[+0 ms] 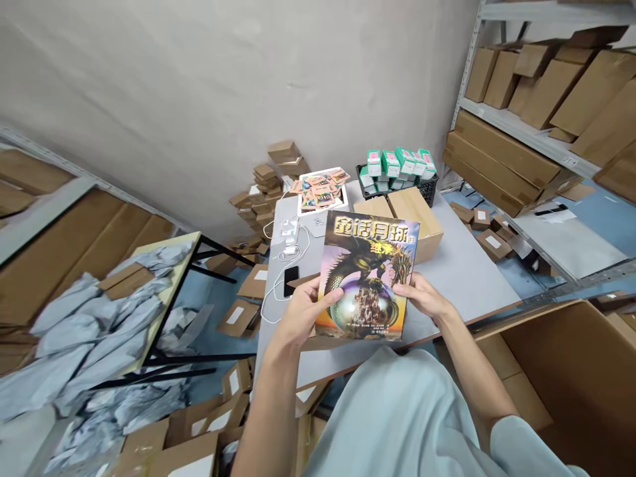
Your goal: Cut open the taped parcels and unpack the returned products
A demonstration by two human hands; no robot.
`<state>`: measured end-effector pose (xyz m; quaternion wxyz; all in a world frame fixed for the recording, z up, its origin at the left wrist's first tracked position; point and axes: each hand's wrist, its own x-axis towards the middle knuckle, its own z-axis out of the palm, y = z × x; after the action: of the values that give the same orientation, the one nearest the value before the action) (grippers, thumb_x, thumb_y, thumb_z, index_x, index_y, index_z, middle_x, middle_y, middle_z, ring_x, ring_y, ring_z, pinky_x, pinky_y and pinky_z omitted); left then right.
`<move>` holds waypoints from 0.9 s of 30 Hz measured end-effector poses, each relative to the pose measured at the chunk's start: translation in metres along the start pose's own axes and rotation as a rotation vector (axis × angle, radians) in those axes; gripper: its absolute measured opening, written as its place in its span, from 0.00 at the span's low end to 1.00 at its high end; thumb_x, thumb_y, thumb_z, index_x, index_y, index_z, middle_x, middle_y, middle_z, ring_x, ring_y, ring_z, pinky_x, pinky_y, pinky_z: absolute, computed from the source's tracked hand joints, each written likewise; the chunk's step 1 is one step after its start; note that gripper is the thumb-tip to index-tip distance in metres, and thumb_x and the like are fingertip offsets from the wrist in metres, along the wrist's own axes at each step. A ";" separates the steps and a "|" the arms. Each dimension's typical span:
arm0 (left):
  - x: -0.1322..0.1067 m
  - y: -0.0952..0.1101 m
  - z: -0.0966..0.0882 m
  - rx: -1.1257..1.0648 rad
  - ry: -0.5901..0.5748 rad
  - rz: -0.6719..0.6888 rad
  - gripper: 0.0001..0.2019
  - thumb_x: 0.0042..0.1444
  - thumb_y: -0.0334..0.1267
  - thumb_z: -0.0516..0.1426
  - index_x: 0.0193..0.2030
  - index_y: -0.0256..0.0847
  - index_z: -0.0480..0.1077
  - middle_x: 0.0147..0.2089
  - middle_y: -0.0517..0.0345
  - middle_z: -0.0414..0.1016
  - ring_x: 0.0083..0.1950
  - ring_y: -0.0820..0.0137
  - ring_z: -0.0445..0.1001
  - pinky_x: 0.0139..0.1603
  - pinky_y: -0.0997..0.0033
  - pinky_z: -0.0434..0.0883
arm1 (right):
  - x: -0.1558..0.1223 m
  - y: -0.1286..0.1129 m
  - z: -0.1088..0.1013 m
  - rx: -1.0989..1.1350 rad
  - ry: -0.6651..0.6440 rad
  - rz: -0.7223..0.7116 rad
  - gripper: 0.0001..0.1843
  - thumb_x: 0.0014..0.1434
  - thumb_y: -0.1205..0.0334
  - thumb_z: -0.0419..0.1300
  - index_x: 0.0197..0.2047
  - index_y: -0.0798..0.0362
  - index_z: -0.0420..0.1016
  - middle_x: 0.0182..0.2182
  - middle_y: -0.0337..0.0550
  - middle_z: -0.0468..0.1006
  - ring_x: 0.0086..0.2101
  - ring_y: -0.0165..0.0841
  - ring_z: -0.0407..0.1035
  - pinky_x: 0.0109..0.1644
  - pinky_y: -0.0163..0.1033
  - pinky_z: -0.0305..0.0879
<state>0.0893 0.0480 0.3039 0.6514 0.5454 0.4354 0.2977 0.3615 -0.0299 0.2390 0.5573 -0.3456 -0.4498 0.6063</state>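
Note:
I hold a square picture book (368, 275) upright in front of me, above the grey table (462, 271). Its cover shows a golden dragon coiled over a shiny globe, with yellow characters along the top. My left hand (303, 311) grips the book's left edge, thumb lying on the cover. My right hand (422, 295) grips its right edge, fingers partly behind it. Behind the book a brown cardboard box (415, 218) rests on the table.
A phone (291, 279), white chargers and cables (291, 242), a white tray of cards (322, 189) and a black crate of green-white boxes (397, 171) lie farther back. Shelves of cartons (536, 99) stand right, an open carton (571, 371) near right, grey mailer bags (89, 331) left.

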 end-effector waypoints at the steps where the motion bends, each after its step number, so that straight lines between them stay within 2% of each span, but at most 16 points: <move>1: -0.001 -0.002 0.001 0.003 0.004 0.018 0.33 0.46 0.59 0.81 0.52 0.38 0.87 0.47 0.43 0.91 0.45 0.47 0.91 0.41 0.58 0.89 | 0.001 0.000 -0.002 -0.029 0.000 -0.015 0.30 0.62 0.36 0.78 0.56 0.49 0.88 0.55 0.47 0.90 0.58 0.49 0.83 0.71 0.56 0.75; 6: 0.005 -0.004 -0.003 0.064 -0.034 0.080 0.32 0.52 0.60 0.79 0.56 0.41 0.87 0.50 0.44 0.91 0.54 0.44 0.91 0.52 0.49 0.90 | 0.006 -0.007 -0.010 -0.173 0.014 -0.089 0.33 0.64 0.35 0.76 0.62 0.49 0.86 0.57 0.47 0.90 0.61 0.48 0.82 0.72 0.56 0.75; 9: 0.016 -0.006 -0.016 0.175 0.004 0.200 0.30 0.49 0.64 0.79 0.47 0.41 0.88 0.49 0.42 0.91 0.54 0.40 0.90 0.59 0.36 0.87 | 0.007 -0.021 -0.012 -0.320 -0.009 -0.125 0.30 0.69 0.34 0.71 0.61 0.47 0.89 0.56 0.47 0.91 0.59 0.50 0.83 0.69 0.59 0.78; 11: 0.022 -0.007 -0.026 0.293 -0.001 0.356 0.26 0.53 0.66 0.76 0.42 0.44 0.90 0.53 0.40 0.91 0.64 0.37 0.86 0.73 0.26 0.77 | 0.007 -0.031 -0.013 -0.472 -0.089 -0.167 0.26 0.73 0.36 0.67 0.63 0.44 0.89 0.63 0.47 0.87 0.66 0.52 0.79 0.74 0.62 0.74; 12: 0.024 -0.008 -0.030 0.357 -0.001 0.449 0.24 0.56 0.67 0.74 0.42 0.47 0.91 0.57 0.41 0.90 0.71 0.37 0.82 0.80 0.23 0.67 | 0.007 -0.036 -0.013 -0.569 -0.126 -0.205 0.24 0.75 0.39 0.66 0.65 0.41 0.88 0.69 0.45 0.83 0.72 0.52 0.73 0.78 0.65 0.69; 14: 0.025 -0.009 -0.035 0.467 0.035 0.622 0.20 0.64 0.65 0.70 0.43 0.52 0.91 0.65 0.45 0.86 0.81 0.42 0.71 0.87 0.24 0.52 | 0.008 -0.042 -0.014 -0.789 -0.151 -0.301 0.19 0.78 0.50 0.63 0.68 0.33 0.85 0.77 0.36 0.72 0.81 0.49 0.58 0.84 0.71 0.54; 15: 0.024 -0.010 -0.036 0.504 0.069 0.684 0.18 0.66 0.63 0.69 0.44 0.54 0.91 0.68 0.47 0.84 0.83 0.44 0.67 0.88 0.25 0.51 | 0.009 -0.042 -0.014 -0.889 -0.138 -0.346 0.21 0.78 0.56 0.62 0.69 0.29 0.83 0.79 0.31 0.69 0.82 0.47 0.54 0.85 0.73 0.49; 17: 0.021 -0.012 -0.038 0.550 0.126 0.754 0.14 0.68 0.60 0.69 0.45 0.55 0.91 0.70 0.49 0.82 0.85 0.47 0.64 0.86 0.26 0.56 | 0.009 -0.038 -0.014 -1.022 -0.101 -0.415 0.28 0.75 0.66 0.61 0.69 0.25 0.82 0.79 0.27 0.68 0.83 0.44 0.52 0.85 0.74 0.48; 19: 0.019 -0.012 -0.038 0.579 0.145 0.780 0.12 0.69 0.57 0.69 0.46 0.56 0.91 0.69 0.50 0.83 0.85 0.47 0.64 0.86 0.26 0.59 | 0.009 -0.030 -0.015 -1.060 -0.105 -0.443 0.32 0.74 0.69 0.60 0.70 0.24 0.80 0.78 0.28 0.69 0.82 0.43 0.56 0.85 0.73 0.50; 20: 0.018 -0.012 -0.039 0.595 0.144 0.783 0.12 0.70 0.57 0.68 0.46 0.56 0.91 0.67 0.50 0.85 0.84 0.47 0.65 0.86 0.25 0.57 | 0.008 -0.026 -0.016 -1.047 -0.113 -0.452 0.31 0.74 0.69 0.60 0.71 0.25 0.80 0.78 0.30 0.70 0.81 0.44 0.58 0.85 0.72 0.52; 23: 0.015 -0.007 -0.040 0.624 0.102 0.749 0.13 0.70 0.57 0.67 0.48 0.56 0.91 0.57 0.52 0.90 0.78 0.45 0.75 0.88 0.26 0.50 | 0.008 -0.016 -0.017 -0.896 -0.093 -0.415 0.26 0.75 0.60 0.63 0.72 0.31 0.81 0.74 0.39 0.77 0.73 0.46 0.72 0.82 0.68 0.61; 24: 0.014 -0.005 -0.040 0.620 0.083 0.719 0.14 0.69 0.57 0.68 0.48 0.54 0.91 0.54 0.51 0.91 0.74 0.44 0.79 0.87 0.28 0.53 | 0.008 -0.014 -0.017 -0.817 -0.053 -0.372 0.24 0.75 0.55 0.65 0.71 0.34 0.82 0.70 0.42 0.82 0.69 0.48 0.78 0.79 0.65 0.68; 25: 0.013 -0.003 -0.038 0.603 0.075 0.677 0.15 0.66 0.58 0.69 0.48 0.52 0.91 0.52 0.50 0.92 0.69 0.44 0.84 0.85 0.31 0.60 | 0.009 -0.012 -0.017 -0.734 0.006 -0.319 0.23 0.73 0.50 0.67 0.69 0.38 0.84 0.64 0.45 0.87 0.64 0.49 0.82 0.74 0.61 0.75; 27: 0.011 0.000 -0.033 0.540 0.100 0.559 0.18 0.61 0.58 0.72 0.46 0.47 0.91 0.49 0.48 0.92 0.59 0.45 0.88 0.72 0.41 0.78 | 0.013 -0.007 -0.015 -0.573 0.142 -0.211 0.25 0.70 0.42 0.71 0.63 0.45 0.88 0.55 0.48 0.92 0.53 0.49 0.87 0.61 0.55 0.83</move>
<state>0.0651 0.0723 0.3006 0.3561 0.7796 0.3639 0.3647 0.3763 -0.0151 0.2415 0.5273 -0.4814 -0.5957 0.3679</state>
